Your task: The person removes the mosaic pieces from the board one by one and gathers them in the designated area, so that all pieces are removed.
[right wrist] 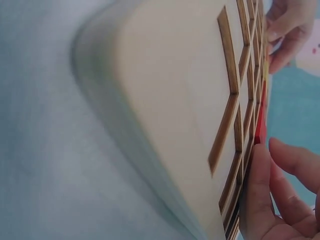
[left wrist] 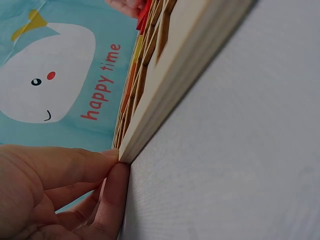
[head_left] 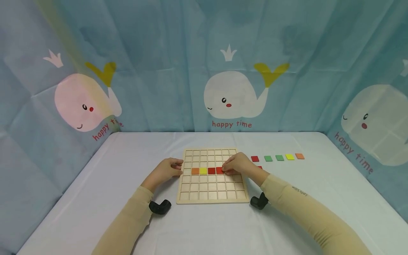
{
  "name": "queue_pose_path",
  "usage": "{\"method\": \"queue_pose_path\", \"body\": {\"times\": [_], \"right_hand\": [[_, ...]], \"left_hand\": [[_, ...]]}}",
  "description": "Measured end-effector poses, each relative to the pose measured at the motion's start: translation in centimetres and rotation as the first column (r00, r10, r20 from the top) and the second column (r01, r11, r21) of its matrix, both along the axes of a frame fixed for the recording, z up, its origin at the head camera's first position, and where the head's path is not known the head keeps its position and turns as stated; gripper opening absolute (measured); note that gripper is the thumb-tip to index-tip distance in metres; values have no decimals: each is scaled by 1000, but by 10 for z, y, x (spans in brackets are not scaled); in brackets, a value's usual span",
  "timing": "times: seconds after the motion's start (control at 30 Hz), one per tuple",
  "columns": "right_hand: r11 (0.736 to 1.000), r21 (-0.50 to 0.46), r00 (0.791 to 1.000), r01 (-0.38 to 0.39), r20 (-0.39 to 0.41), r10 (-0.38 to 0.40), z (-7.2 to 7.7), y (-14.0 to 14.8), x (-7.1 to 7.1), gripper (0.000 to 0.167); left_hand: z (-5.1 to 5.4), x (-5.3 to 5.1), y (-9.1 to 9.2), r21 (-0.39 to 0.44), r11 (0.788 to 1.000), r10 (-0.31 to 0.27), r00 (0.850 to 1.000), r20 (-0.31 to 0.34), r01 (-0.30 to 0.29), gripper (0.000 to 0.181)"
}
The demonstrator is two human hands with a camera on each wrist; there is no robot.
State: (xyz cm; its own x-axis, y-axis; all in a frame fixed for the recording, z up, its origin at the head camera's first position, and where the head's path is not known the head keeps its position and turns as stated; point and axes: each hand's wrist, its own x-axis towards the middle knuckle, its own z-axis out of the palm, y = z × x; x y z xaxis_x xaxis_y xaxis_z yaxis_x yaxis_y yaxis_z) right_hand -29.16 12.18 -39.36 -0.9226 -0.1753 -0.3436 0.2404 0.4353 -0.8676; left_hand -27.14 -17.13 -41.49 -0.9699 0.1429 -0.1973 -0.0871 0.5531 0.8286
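Observation:
A square wooden grid board (head_left: 194,196) lies on the white table. Along one row of it are an orange tile (head_left: 195,171), a yellow tile (head_left: 203,171) and a dark red tile (head_left: 211,171). Beside these, my right hand (head_left: 239,163) pinches a brighter red tile (head_left: 219,170) by its right side, thumb and finger close over the grid. In the right wrist view that red tile (right wrist: 260,120) meets the fingertips at a slant. My left hand (head_left: 164,171) holds the board's left edge, and in the left wrist view its fingertips pinch the rim (left wrist: 132,145).
Right of the board runs a row of loose tiles: red (head_left: 255,158), two green (head_left: 268,158), yellow (head_left: 289,157) and orange (head_left: 299,156). Another red tile (head_left: 260,167) is partly hidden by the right wrist. A blue whale-print curtain (head_left: 153,88) stands behind the table.

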Motion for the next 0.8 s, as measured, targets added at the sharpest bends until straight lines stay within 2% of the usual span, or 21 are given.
{"method": "queue_pose_path", "body": {"times": [0.43, 0.57, 0.8], "right_hand": [[1000, -4, 1000, -7, -22, 7, 3, -4, 4, 11], [1000, -19, 999, -3, -35, 2, 3, -5, 4, 10], [999, -42, 1000, 12, -11, -13, 5, -5, 2, 11]], "left_hand": [[2, 2, 0, -19, 999, 29, 999, 23, -28, 50], [3, 3, 1, -14, 999, 32, 999, 13, -32, 49], [5, 1, 2, -22, 999, 38, 999, 8, -38, 48]]}}
